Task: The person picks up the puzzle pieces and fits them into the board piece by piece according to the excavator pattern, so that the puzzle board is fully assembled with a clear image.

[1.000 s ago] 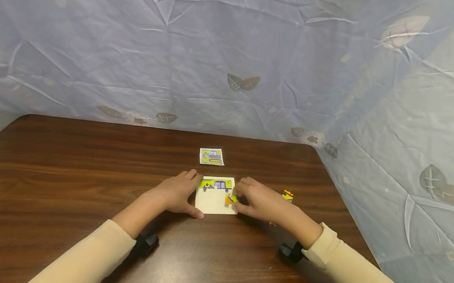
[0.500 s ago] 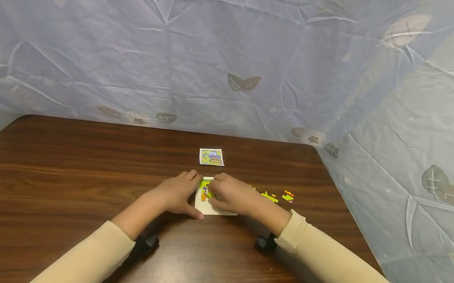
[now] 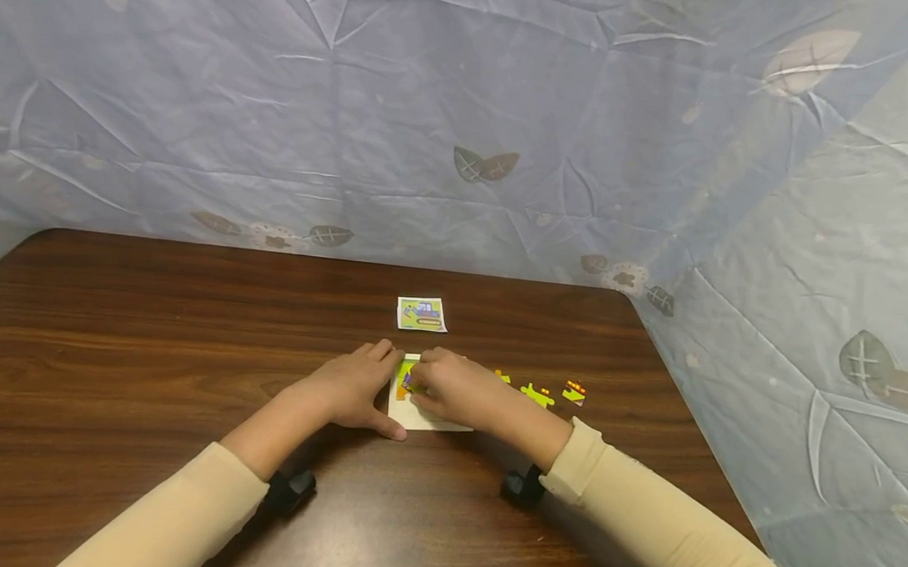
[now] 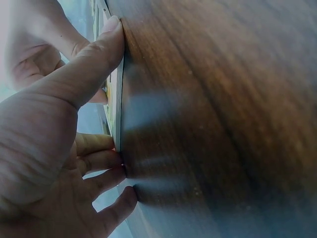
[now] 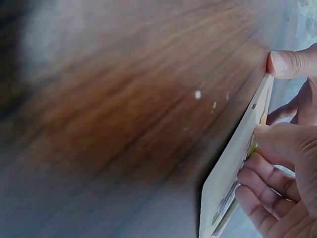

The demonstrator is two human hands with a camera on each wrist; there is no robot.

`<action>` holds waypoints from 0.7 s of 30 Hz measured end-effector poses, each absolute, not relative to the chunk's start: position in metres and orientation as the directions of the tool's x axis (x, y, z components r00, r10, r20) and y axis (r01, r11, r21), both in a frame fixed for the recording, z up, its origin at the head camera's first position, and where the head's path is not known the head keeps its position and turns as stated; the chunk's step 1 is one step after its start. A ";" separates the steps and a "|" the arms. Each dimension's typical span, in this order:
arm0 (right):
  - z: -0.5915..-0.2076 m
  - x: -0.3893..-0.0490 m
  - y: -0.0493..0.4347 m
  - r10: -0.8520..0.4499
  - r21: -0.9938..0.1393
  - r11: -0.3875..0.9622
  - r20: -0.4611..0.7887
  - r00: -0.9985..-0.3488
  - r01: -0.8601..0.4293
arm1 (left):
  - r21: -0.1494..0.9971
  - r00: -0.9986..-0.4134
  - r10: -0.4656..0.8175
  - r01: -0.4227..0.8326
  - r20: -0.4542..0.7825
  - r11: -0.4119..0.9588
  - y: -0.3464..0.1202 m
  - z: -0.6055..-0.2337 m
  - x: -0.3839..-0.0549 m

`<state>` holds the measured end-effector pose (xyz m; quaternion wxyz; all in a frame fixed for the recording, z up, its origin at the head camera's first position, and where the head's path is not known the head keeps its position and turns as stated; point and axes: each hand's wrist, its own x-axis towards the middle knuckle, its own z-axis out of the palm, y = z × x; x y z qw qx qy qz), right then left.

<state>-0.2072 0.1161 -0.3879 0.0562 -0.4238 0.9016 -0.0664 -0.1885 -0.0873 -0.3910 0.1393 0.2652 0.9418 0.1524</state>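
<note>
A cream puzzle board (image 3: 430,423) lies flat on the table in the middle of the head view. My left hand (image 3: 351,390) rests along its left side, thumb at the near corner and fairly straight fingers at the far corner. Over the board, my right hand (image 3: 458,388) pinches a small jigsaw piece (image 3: 403,392) with orange and green on it. That piece is low against the board's left part, mostly covered by the fingers. In the right wrist view, a yellow-green bit of it (image 5: 254,148) shows between thumb and fingers. The right hand hides much of the board's picture.
Several loose jigsaw pieces lie right of the board, including a green one (image 3: 538,395) and a red-and-green one (image 3: 574,394). Behind the board is a small picture card (image 3: 421,314) of a digger. A patterned cloth (image 3: 459,150) hangs beyond the table (image 3: 159,348).
My right hand has carried the piece leftward from the board's right side to its left part, uncovering loose pieces on the right. The left hand has stayed in place.
</note>
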 end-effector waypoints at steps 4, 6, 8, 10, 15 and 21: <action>-0.388 -0.208 0.114 -0.766 -0.189 0.639 -0.060 -0.641 -0.746 | 0.360 -0.822 0.542 0.458 -0.178 0.813 -0.089 -0.392 -0.189; -0.387 -0.209 0.114 -0.767 -0.203 0.636 -0.059 -0.639 -0.745 | 0.359 -0.821 0.544 0.461 -0.175 0.811 -0.089 -0.392 -0.189; -0.387 -0.209 0.113 -0.770 -0.213 0.632 -0.057 -0.636 -0.745 | 0.358 -0.821 0.545 0.463 -0.172 0.811 -0.089 -0.393 -0.189; -0.386 -0.210 0.112 -0.774 -0.219 0.626 -0.060 -0.630 -0.748 | 0.358 -0.821 0.544 0.463 -0.172 0.811 -0.088 -0.393 -0.189; -0.382 -0.210 0.112 -0.789 -0.211 0.611 -0.079 -0.610 -0.763 | 0.355 -0.820 0.547 0.468 -0.166 0.809 -0.087 -0.393 -0.189; -0.381 -0.212 0.113 -0.804 -0.189 0.592 -0.085 -0.588 -0.783 | 0.356 -0.821 0.547 0.467 -0.165 0.809 -0.088 -0.391 -0.189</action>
